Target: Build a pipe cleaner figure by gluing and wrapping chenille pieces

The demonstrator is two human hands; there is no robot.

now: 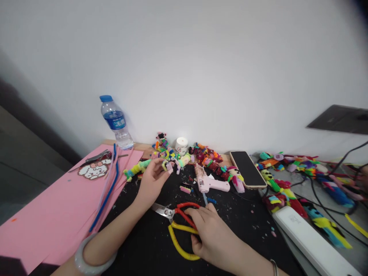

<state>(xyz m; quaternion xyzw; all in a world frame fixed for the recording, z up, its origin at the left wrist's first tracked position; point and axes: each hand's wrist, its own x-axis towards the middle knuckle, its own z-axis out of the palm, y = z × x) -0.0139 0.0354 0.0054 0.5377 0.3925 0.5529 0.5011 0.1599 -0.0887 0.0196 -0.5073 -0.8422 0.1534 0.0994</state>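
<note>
Scissors with red and yellow handles lie on the black mat near the front edge, blades pointing left. Right hand rests on the handles, fingers curled over the red loop and thumb by the yellow one; closed loosely on them, flat on the mat, not lifted. Left hand sits further back, pinching a small lilac pipe-cleaner piece between fingertips, raised a little off the mat so the piece is free to work on. Pale bangle on left wrist.

Pink glue gun lies just behind the scissors, nozzle toward the person. Phone is right of it, face up. Pile of finished pipe-cleaner figures runs along the wall with a small white tape roll and water bottle. Pink paper sheet covers the left side, blue pipe cleaner on it.

Open mat between the two hands and toward the front; right side is crowded with cables, white power strip, more figures.
</note>
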